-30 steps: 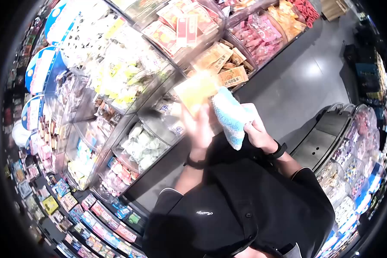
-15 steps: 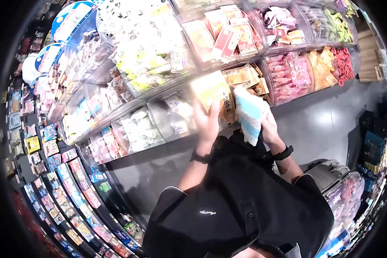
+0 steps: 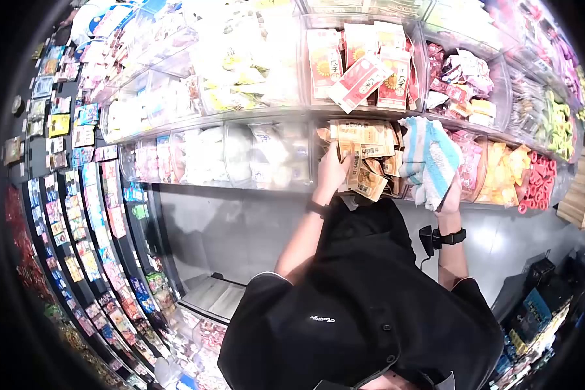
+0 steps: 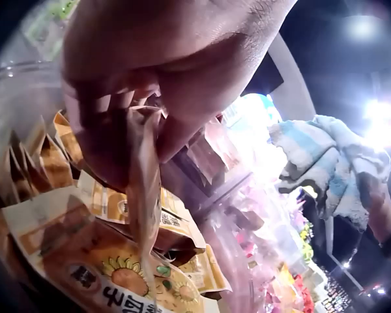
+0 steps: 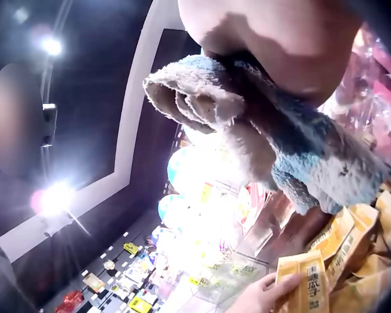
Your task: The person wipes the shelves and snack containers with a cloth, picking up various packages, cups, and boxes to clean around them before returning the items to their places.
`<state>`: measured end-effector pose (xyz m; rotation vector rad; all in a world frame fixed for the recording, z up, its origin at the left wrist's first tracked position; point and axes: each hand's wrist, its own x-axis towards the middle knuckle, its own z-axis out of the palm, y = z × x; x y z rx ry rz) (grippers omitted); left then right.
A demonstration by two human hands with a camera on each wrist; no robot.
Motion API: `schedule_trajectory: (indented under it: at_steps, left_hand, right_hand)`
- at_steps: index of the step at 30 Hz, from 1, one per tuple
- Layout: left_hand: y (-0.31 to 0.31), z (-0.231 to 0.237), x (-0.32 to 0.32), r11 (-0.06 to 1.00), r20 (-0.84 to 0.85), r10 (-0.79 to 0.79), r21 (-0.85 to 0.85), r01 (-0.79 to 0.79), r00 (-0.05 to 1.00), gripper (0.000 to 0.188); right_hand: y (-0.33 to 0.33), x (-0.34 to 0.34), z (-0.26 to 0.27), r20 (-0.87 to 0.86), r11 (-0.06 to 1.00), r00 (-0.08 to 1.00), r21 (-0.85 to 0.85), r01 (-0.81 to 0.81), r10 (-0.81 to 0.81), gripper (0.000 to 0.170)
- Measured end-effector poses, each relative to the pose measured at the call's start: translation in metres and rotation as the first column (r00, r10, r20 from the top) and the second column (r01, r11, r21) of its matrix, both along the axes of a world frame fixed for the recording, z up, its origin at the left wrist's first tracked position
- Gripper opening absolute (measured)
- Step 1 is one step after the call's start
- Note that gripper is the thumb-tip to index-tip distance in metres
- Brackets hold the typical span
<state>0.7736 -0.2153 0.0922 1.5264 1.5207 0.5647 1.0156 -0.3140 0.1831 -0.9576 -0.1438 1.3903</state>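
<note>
My left hand (image 3: pixel 332 170) is down at a clear bin of tan and orange snack packets with sunflower pictures. Between thumb and fingers it pinches one snack packet (image 4: pixel 144 176), seen edge-on in the left wrist view and face-on in the right wrist view. More snack packets (image 3: pixel 370 185) stand and lean around it. My right hand (image 3: pixel 451 195) grips a fluffy blue-and-white striped cloth (image 3: pixel 429 159), which hangs in loose folds over the bin's right side. In the right wrist view the cloth (image 5: pixel 319 156) droops below the palm, and its folds hide most of the fingers.
Red-and-white packets (image 3: pixel 361 81) fill the bin behind. Pink bags, yellow packs (image 3: pixel 504 170) and red rings (image 3: pixel 537 185) lie to the right, white bags (image 3: pixel 205 156) to the left. Clear dividers separate the bins. Shelves of small packs (image 3: pixel 88 240) line the left.
The view has swung round, so the bins now run straight across. My left hand has gone from holding a yellow packet up to the packet bin. The cloth has moved right and spread wider.
</note>
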Motion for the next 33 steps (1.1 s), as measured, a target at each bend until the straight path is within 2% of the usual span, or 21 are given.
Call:
schedule_trajectory:
  at_steps: [1,3,4,9,13,14,15,16,18,19,20,21,23,24,27,28,29,30,31,32,33]
  left_hand:
    - [0.000,0.005,0.000,0.994,-0.066,0.024,0.104,-0.017,0.998,0.037]
    - [-0.001,0.014,0.001,0.952,-0.189,0.086,0.305,-0.025,0.978,0.040]
    - [0.005,0.026,0.002,0.935,-0.190,0.094,0.353,-0.021,0.977,0.041]
    - [0.053,0.085,0.027,0.762,-0.101,0.051,0.647,0.027,0.994,0.032]
    - [0.104,0.076,0.056,0.752,-0.104,0.015,0.656,0.057,0.995,0.038]
    - [0.101,0.115,0.067,0.853,0.098,-0.060,0.522,0.000,0.993,0.045]
    - [0.120,0.075,0.066,0.740,-0.143,0.042,0.669,0.065,0.989,0.050]
    - [0.124,0.086,0.073,0.812,0.075,-0.051,0.583,-0.002,0.996,0.051]
    - [0.146,0.049,0.073,0.762,-0.090,-0.050,0.641,0.096,0.995,0.063]
    - [0.146,0.057,0.075,0.707,-0.298,0.066,0.687,0.166,0.952,0.060]
    - [0.148,0.066,0.076,0.864,-0.145,-0.058,0.488,0.122,0.988,0.053]
    - [0.149,0.075,0.076,0.961,0.038,-0.137,0.248,0.123,0.990,0.048]
    - [0.160,0.032,0.074,0.950,0.176,-0.122,0.304,0.064,0.977,0.042]
    - [0.170,0.009,0.069,0.944,-0.087,-0.121,0.297,0.142,0.989,0.039]
    - [0.146,0.080,0.060,0.965,0.157,-0.260,0.064,0.253,0.953,0.035]
    - [0.158,0.032,0.058,0.965,0.155,-0.252,0.119,0.235,0.955,0.036]
    - [0.143,0.051,0.050,0.979,0.292,-0.200,0.102,0.177,0.935,0.041]
    - [0.129,0.070,0.042,0.989,0.423,-0.146,0.082,0.123,0.894,0.047]
    - [0.116,0.088,0.036,0.992,0.577,-0.129,0.063,0.113,0.807,0.047]
    - [0.096,0.104,0.029,0.997,0.714,-0.072,0.034,0.068,0.697,0.049]
    - [0.075,0.115,0.021,1.000,0.827,-0.015,-0.003,0.030,0.563,0.052]
  right_hand:
    - [0.005,0.003,-0.002,0.053,1.000,0.999,0.020,0.003,-0.004,0.051]
    - [0.010,0.013,0.003,-0.026,0.990,0.993,0.085,-0.117,0.119,0.052]
    - [0.015,0.016,0.008,-0.061,0.978,0.982,0.122,-0.169,0.178,0.052]
    - [0.034,0.020,0.030,-0.021,0.949,0.963,0.175,-0.262,0.270,0.057]
    - [0.047,0.019,0.049,0.027,0.903,0.932,0.236,-0.359,0.363,0.058]
    - [0.049,0.017,0.051,0.027,0.899,0.929,0.246,-0.363,0.368,0.058]
    - [0.047,0.018,0.051,0.024,0.902,0.933,0.249,-0.354,0.359,0.058]
    - [0.044,0.018,0.051,0.023,0.906,0.937,0.251,-0.342,0.348,0.057]
    - [0.038,0.020,0.049,0.016,0.917,0.948,0.246,-0.313,0.319,0.057]
    - [0.035,0.021,0.047,0.013,0.923,0.952,0.244,-0.298,0.304,0.056]
    - [0.032,0.021,0.045,0.007,0.929,0.958,0.240,-0.281,0.287,0.056]
    - [0.029,0.021,0.042,0.001,0.935,0.962,0.236,-0.266,0.273,0.056]
    - [0.025,0.021,0.037,-0.007,0.943,0.969,0.234,-0.237,0.246,0.055]
    - [0.023,0.020,0.035,-0.013,0.947,0.973,0.233,-0.223,0.232,0.055]
    - [0.020,0.016,0.027,-0.024,0.953,0.979,0.237,-0.190,0.201,0.054]
    - [0.019,0.013,0.024,-0.028,0.955,0.981,0.237,-0.179,0.191,0.053]
    - [0.020,0.011,0.020,-0.029,0.958,0.984,0.236,-0.166,0.177,0.053]
    - [0.020,0.007,0.018,-0.008,0.959,0.987,0.238,-0.153,0.159,0.053]
    - [0.021,0.003,0.016,0.025,0.962,0.991,0.238,-0.136,0.134,0.053]
    - [0.022,-0.002,0.013,0.056,0.963,0.993,0.243,-0.119,0.109,0.052]
    - [0.025,-0.011,0.012,0.177,0.973,0.983,0.212,-0.094,0.057,0.049]
